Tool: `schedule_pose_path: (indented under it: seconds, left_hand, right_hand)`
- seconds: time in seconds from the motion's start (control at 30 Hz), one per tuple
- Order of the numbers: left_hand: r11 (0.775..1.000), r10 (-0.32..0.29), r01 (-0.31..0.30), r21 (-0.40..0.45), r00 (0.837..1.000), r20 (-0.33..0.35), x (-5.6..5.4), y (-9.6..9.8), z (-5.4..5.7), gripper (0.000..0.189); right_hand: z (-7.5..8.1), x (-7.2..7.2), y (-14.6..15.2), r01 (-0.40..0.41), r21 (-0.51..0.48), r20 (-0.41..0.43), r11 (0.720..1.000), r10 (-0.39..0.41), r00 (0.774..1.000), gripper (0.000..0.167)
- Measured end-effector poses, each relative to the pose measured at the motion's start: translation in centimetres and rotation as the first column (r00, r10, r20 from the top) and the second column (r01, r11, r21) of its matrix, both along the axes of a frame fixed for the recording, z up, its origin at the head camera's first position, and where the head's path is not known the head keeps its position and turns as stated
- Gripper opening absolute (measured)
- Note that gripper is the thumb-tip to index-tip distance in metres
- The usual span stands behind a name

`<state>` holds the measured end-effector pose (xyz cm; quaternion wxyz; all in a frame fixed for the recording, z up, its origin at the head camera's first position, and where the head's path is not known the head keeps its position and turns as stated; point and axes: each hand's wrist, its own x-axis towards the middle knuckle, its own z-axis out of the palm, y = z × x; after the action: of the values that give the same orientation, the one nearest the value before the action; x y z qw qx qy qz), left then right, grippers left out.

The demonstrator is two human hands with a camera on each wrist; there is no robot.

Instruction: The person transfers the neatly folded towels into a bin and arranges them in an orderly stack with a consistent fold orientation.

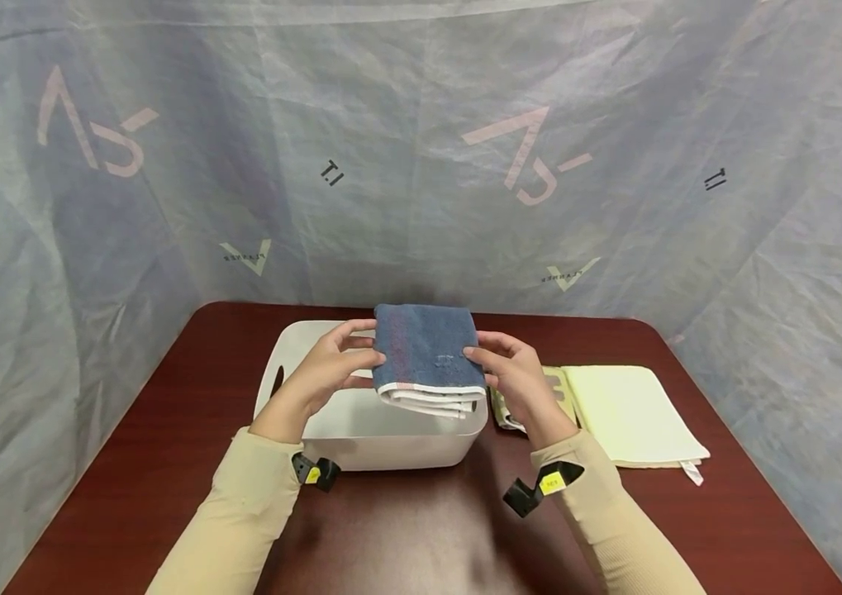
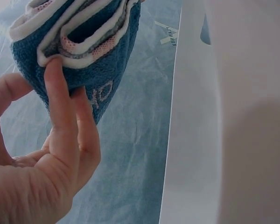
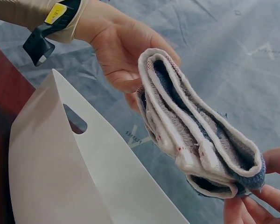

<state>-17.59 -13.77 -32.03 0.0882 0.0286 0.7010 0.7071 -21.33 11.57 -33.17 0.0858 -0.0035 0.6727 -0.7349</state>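
Observation:
A folded blue towel (image 1: 428, 347) with white edging is held up between both hands, over the right part of a white bin (image 1: 383, 450). My left hand (image 1: 331, 364) pinches its left side, thumb on top and fingers beneath. On the opposite side, my right hand (image 1: 513, 372) grips it the same way. The left wrist view shows the towel (image 2: 93, 60) in the fingers of the left hand (image 2: 51, 154), near the bin wall (image 2: 191, 116). Stacked layers of the towel (image 3: 196, 126) face the right wrist view, where fingers of the right hand (image 3: 266, 205) pinch one end.
Right of the bin, a pale yellow folded cloth (image 1: 629, 413) with a white tag lies on the dark red table (image 1: 406, 529). Beside it is a patterned yellow-green item (image 1: 558, 388), partly hidden by the right hand. Grey printed sheeting (image 1: 421, 165) hangs behind the table and at its sides.

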Motion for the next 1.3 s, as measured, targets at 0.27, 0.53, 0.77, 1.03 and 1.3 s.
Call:
schedule_pose_path:
  seconds: [0.27, 0.53, 0.77, 1.03, 1.3]
  left_hand:
    - [1.000, -0.004, 0.004, -0.007, 1.000, 0.022, -0.5, -0.4, -0.1, 0.062]
    - [1.000, -0.018, 0.019, -0.019, 0.999, 0.029, -0.8, -0.9, 0.1, 0.063]
    - [1.000, -0.024, 0.025, -0.016, 0.999, 0.049, -1.3, -1.2, 0.4, 0.062]
    - [0.999, -0.026, 0.027, -0.020, 0.998, 0.060, -1.6, -1.4, 0.5, 0.063]
    - [1.000, -0.022, 0.023, -0.018, 0.996, 0.088, -2.0, -1.8, 0.4, 0.063]
  right_hand:
    - [0.0, -0.3, -0.5, 0.015, 0.018, 0.023, 1.000, -0.015, 1.000, 0.037]
    - [0.1, -0.7, -0.8, 0.020, 0.023, 0.041, 1.000, -0.021, 0.999, 0.037]
    - [0.2, -1.0, -1.1, 0.013, 0.037, 0.051, 0.999, -0.015, 0.999, 0.038]
    - [0.4, -1.0, -1.2, 0.012, 0.059, 0.055, 0.998, -0.015, 0.998, 0.037]
    - [0.3, -1.4, -1.4, 0.000, 0.095, 0.064, 0.995, -0.006, 0.998, 0.036]
